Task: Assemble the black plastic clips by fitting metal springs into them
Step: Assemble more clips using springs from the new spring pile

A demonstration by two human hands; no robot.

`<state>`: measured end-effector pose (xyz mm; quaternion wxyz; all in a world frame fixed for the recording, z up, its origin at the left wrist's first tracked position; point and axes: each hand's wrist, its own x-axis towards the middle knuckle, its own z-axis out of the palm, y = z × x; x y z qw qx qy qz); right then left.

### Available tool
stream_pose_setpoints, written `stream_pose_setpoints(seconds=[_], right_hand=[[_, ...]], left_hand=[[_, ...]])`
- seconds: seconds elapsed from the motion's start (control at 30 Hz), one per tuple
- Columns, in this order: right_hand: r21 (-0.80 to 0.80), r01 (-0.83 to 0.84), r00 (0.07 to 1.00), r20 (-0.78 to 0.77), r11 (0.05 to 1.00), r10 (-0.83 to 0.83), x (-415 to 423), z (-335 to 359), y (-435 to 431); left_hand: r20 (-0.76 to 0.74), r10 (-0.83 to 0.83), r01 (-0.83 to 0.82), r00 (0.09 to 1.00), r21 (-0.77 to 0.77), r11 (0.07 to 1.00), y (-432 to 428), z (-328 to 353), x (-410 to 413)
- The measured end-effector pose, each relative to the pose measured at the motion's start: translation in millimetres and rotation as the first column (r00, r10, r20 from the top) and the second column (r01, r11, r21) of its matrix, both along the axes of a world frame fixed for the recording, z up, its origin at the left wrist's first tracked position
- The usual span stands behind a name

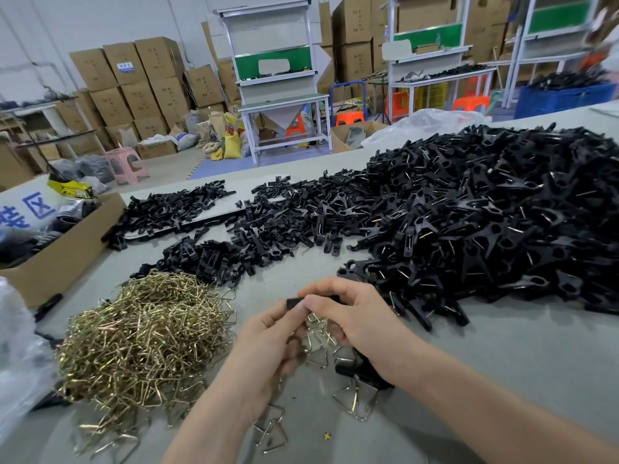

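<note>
Head view of a clip-assembly bench (502,380). At lower centre the left hand (268,333) and right hand (348,316) meet above the bench surface, and both are closed on one black plastic clip (296,303). The right thumb lies across the clip's top and the left fingertips pinch its near end. Whether a spring is already seated in this clip cannot be told. A few loose metal springs (315,329) lie directly beneath the hands, and further triangular springs (356,400) lie scattered toward the bottom edge. A black part (351,368) lies on the bench under the right wrist. At lower left is a dense pile of brass-coloured springs (144,339). Just beyond it are small heaps of black clip parts (207,259), with another strip of parts (174,209) farther back. The right half of the frame is filled by a large heap of black clips (485,222), many showing a metal wire. A cardboard box (67,249) touches the bench's left edge. In the background are stacked cartons (134,82), white-framed workstations (278,61), a pink stool (125,164) and a blue crate (566,98).
</note>
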<state>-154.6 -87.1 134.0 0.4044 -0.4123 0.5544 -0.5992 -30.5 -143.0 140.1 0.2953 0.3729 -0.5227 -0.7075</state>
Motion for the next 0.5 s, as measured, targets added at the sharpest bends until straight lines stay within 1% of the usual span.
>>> stream_pose_setpoints(seconds=[0.13, 0.17, 0.23, 0.37, 0.5], right_hand=[[0.073, -0.002, 0.975, 0.222, 0.997, -0.014, -0.3, -0.4, -3.2], [0.086, 0.011, 0.97, 0.241, 0.996, -0.031, -0.6, -1.9, -5.0], [0.106, 0.051, 0.969, 0.234, 0.993, -0.074, -2.0, -5.3, -7.9], [0.124, 0.121, 0.974, 0.175, 0.985, -0.142, -6.7, -7.6, -9.0], [0.059, 0.148, 0.969, 0.188, 0.987, -0.157, -5.1, -5.4, -8.3]], left_hand=[[-0.036, 0.093, -0.092, 0.995, 0.008, 0.996, 0.2, -1.4, -3.4], [-0.054, 0.112, -0.112, 0.992, 0.01, 0.994, -0.8, -1.7, -3.6], [-0.061, 0.15, -0.151, 0.987, -0.006, 0.989, -3.0, -2.7, -3.2], [-0.02, 0.182, -0.183, 0.983, -0.072, 0.981, -9.3, -5.7, 0.5], [-0.033, 0.177, -0.179, 0.984, -0.068, 0.981, -13.4, -6.9, 3.3]])
